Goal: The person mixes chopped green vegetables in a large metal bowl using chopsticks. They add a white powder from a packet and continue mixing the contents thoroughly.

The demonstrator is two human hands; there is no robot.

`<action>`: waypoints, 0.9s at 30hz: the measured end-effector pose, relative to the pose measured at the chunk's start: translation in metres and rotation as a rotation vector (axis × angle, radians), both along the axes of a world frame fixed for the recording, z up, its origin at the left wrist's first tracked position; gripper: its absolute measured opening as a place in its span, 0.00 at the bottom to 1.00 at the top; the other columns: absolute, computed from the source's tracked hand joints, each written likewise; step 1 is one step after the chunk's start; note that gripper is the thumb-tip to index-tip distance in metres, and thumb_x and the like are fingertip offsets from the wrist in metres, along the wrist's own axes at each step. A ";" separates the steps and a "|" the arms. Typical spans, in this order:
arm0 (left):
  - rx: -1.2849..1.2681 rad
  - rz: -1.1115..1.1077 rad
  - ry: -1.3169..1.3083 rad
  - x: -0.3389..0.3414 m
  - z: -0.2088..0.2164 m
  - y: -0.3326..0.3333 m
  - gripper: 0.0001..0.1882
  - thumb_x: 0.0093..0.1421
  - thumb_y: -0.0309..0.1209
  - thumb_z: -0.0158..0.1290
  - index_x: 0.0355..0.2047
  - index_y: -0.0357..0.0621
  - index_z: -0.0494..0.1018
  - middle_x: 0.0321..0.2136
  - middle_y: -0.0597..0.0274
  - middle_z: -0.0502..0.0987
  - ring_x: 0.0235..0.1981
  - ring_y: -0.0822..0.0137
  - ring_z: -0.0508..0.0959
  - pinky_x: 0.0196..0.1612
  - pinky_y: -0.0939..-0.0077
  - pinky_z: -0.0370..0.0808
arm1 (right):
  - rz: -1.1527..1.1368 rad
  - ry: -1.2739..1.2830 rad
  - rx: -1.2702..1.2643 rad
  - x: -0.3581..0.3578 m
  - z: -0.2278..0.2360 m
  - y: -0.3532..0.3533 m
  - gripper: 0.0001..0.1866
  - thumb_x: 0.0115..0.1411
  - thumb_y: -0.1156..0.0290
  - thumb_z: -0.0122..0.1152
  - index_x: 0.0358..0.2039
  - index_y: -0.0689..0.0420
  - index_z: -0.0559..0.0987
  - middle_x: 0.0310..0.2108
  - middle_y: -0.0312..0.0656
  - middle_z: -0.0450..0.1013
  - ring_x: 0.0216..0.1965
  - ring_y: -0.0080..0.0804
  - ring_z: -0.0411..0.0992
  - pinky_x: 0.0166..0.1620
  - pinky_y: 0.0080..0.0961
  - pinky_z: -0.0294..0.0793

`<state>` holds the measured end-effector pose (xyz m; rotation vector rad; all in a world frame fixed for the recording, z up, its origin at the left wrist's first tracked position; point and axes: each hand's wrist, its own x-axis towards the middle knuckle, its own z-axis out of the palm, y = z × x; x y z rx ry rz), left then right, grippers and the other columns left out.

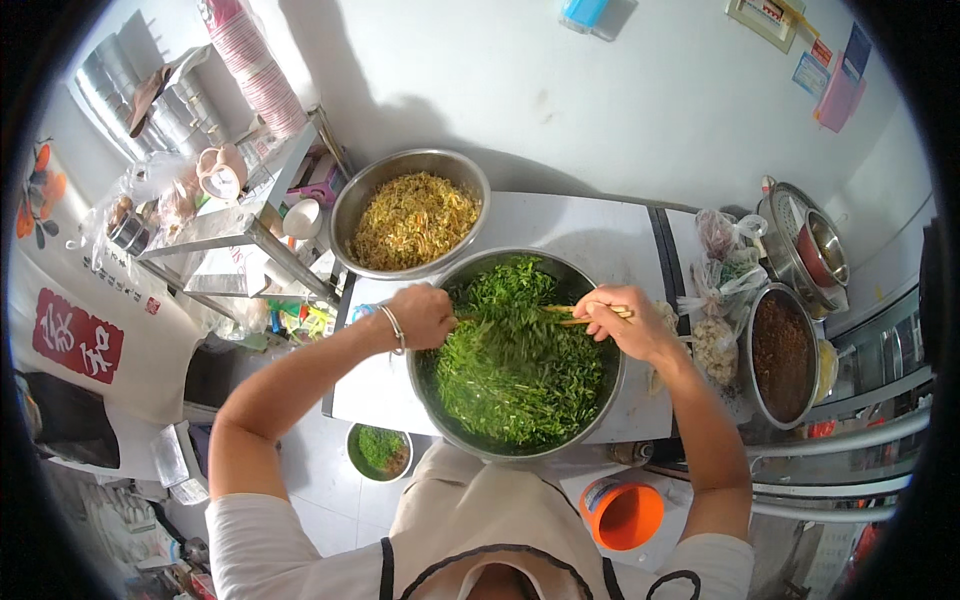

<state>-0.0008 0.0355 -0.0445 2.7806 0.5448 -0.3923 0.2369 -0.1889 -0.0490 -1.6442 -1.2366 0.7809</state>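
Observation:
A large steel bowl [612,400] stands on the table in front of me, full of chopped green leaves [520,390]. My right hand [612,312] grips a pair of wooden chopsticks [568,315] at the bowl's right rim, their tips reaching in over the greens. Over the left rim, my left hand [420,314] is closed in a fist, with a bracelet on its wrist. A short bit of light brown stick shows past its fingers, seemingly chopsticks too; the greens hide the rest. Some leaves in the middle are blurred and look lifted between both hands.
Behind, to the left, another steel bowl [345,225] holds a yellow crumbly mix. On the right are bagged vegetables [715,350] and a pot of brown filling [783,365]. An orange bucket [622,515] and a small bowl of greens [380,450] sit lower down. A metal shelf [255,235] stands left.

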 end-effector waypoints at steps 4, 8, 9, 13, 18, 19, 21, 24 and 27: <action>0.261 -0.047 0.196 -0.009 0.005 0.014 0.13 0.52 0.35 0.52 0.25 0.36 0.78 0.24 0.44 0.78 0.30 0.47 0.80 0.34 0.59 0.76 | -0.066 -0.553 -0.209 0.020 -0.009 -0.023 0.14 0.60 0.68 0.51 0.27 0.64 0.80 0.17 0.39 0.73 0.21 0.24 0.73 0.28 0.21 0.76; 0.073 -0.016 0.341 -0.024 -0.070 0.027 0.15 0.48 0.34 0.53 0.34 0.37 0.77 0.33 0.42 0.78 0.38 0.47 0.78 0.40 0.59 0.76 | -0.370 0.137 -0.158 0.031 -0.089 -0.038 0.17 0.60 0.68 0.50 0.20 0.66 0.78 0.14 0.40 0.71 0.18 0.25 0.71 0.24 0.24 0.74; 0.074 -0.060 0.266 -0.036 -0.119 0.043 0.14 0.48 0.34 0.53 0.32 0.38 0.78 0.32 0.42 0.78 0.37 0.47 0.79 0.40 0.59 0.76 | -0.376 0.270 -0.088 0.031 -0.102 -0.034 0.16 0.61 0.67 0.50 0.23 0.66 0.78 0.18 0.43 0.72 0.18 0.26 0.71 0.23 0.25 0.75; -0.259 0.160 0.058 -0.010 -0.117 0.015 0.15 0.50 0.36 0.54 0.16 0.36 0.78 0.18 0.43 0.77 0.25 0.48 0.79 0.35 0.60 0.77 | -0.449 0.552 -0.051 0.013 -0.137 -0.013 0.14 0.61 0.66 0.51 0.29 0.64 0.79 0.21 0.43 0.74 0.18 0.27 0.72 0.23 0.25 0.76; -0.432 0.189 -0.068 0.001 -0.088 0.001 0.14 0.50 0.36 0.54 0.19 0.35 0.78 0.17 0.43 0.76 0.22 0.51 0.79 0.32 0.62 0.77 | -0.235 0.309 -0.038 -0.002 -0.101 0.003 0.12 0.61 0.68 0.50 0.30 0.63 0.78 0.22 0.42 0.73 0.20 0.24 0.72 0.23 0.23 0.75; -0.297 0.072 -0.036 0.002 -0.069 -0.001 0.14 0.51 0.35 0.53 0.19 0.35 0.78 0.17 0.43 0.76 0.22 0.49 0.78 0.31 0.60 0.76 | -0.168 0.264 -0.018 -0.006 -0.079 0.005 0.12 0.61 0.68 0.49 0.30 0.64 0.78 0.23 0.42 0.74 0.20 0.24 0.72 0.23 0.22 0.74; -0.158 -0.017 -0.047 0.002 -0.025 -0.010 0.16 0.53 0.36 0.51 0.19 0.36 0.78 0.15 0.46 0.75 0.20 0.49 0.77 0.30 0.59 0.75 | -0.056 0.129 -0.003 -0.016 -0.036 0.007 0.13 0.62 0.69 0.48 0.30 0.62 0.79 0.23 0.41 0.75 0.20 0.23 0.72 0.23 0.19 0.73; -0.055 -0.086 -0.076 0.001 -0.004 0.004 0.14 0.51 0.32 0.52 0.17 0.32 0.75 0.15 0.43 0.74 0.21 0.45 0.76 0.30 0.56 0.75 | -0.009 -0.023 -0.095 -0.017 0.013 -0.004 0.12 0.62 0.68 0.49 0.32 0.61 0.78 0.23 0.39 0.74 0.21 0.21 0.72 0.24 0.19 0.74; 0.108 -0.017 0.259 -0.002 0.012 0.006 0.12 0.50 0.32 0.53 0.27 0.32 0.77 0.27 0.38 0.77 0.31 0.45 0.79 0.36 0.59 0.76 | -0.063 -0.396 -0.186 0.011 -0.004 -0.030 0.13 0.60 0.67 0.50 0.28 0.60 0.80 0.20 0.41 0.75 0.20 0.25 0.73 0.23 0.24 0.71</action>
